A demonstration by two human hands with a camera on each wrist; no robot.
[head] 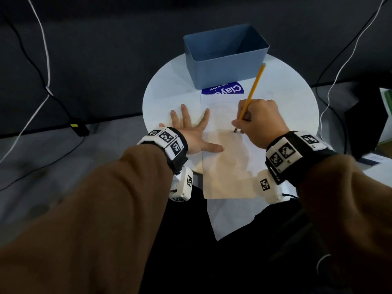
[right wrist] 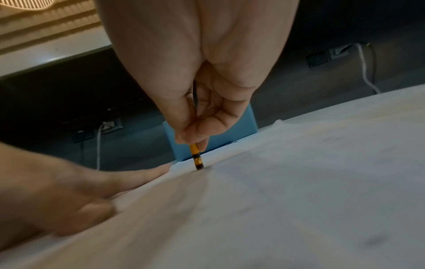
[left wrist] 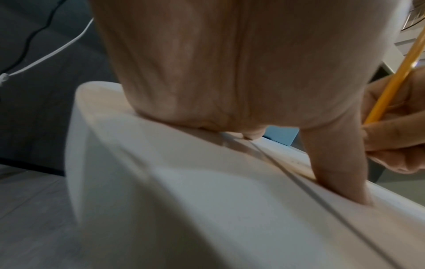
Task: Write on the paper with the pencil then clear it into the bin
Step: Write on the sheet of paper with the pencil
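A white sheet of paper (head: 224, 158) lies on the round white table (head: 161, 90). My right hand (head: 258, 122) pinches a yellow pencil (head: 253, 90) near its tip, and the tip touches the paper. In the right wrist view the pencil (right wrist: 196, 154) stands almost upright on the paper (right wrist: 299, 182). My left hand (head: 191, 130) lies flat with fingers spread, its thumb and forefinger pressing the paper's left edge. In the left wrist view the left hand (left wrist: 230, 72) presses down beside the paper's edge, with the pencil (left wrist: 395, 76) at right. A blue bin (head: 224, 56) stands open beyond the paper.
A blue printed card (head: 224, 90) lies between the bin and the paper's top edge. Black and white cables (head: 42, 66) hang at the left and right against a dark wall. A dark box (head: 369, 128) sits right of the table.
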